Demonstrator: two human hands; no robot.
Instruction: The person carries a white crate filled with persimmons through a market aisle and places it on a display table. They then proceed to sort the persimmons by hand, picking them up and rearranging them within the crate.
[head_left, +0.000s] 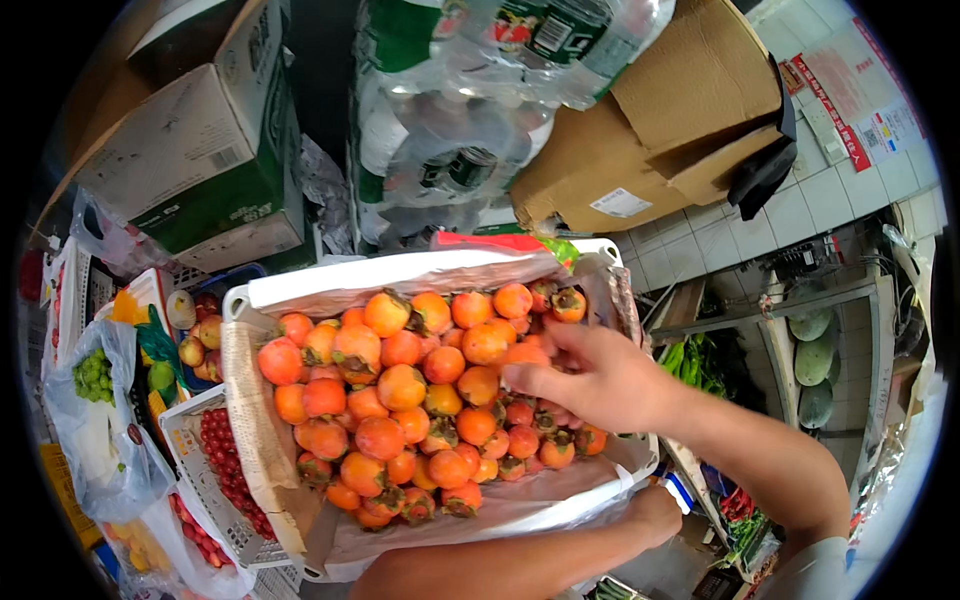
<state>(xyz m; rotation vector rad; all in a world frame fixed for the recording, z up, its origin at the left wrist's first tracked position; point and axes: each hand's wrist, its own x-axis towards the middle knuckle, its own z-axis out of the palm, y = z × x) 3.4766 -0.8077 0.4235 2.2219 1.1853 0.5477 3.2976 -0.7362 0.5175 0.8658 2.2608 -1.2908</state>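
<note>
Many orange persimmons (401, 386) lie heaped in a white plastic crate (637, 469) lined with paper and plastic film. My right hand (581, 375) reaches in from the right over the heap, thumb and fingers bent around an orange persimmon (527, 354) at the heap's right side. The hand is a little blurred, and whether it grips the fruit does not show. My left forearm crosses below the crate's near edge. My left hand (654, 516) is curled just outside the near right corner, its fingers mostly hidden, so what it holds cannot be seen.
Shrink-wrapped bottles (450, 142) and cardboard boxes (592, 172) stand beyond the crate. At left are a green and white carton (202, 150), a basket of red berries (225, 450), bagged green grapes (94, 375) and other fruit. Racks at right hold green peppers (690, 364) and melons (814, 364).
</note>
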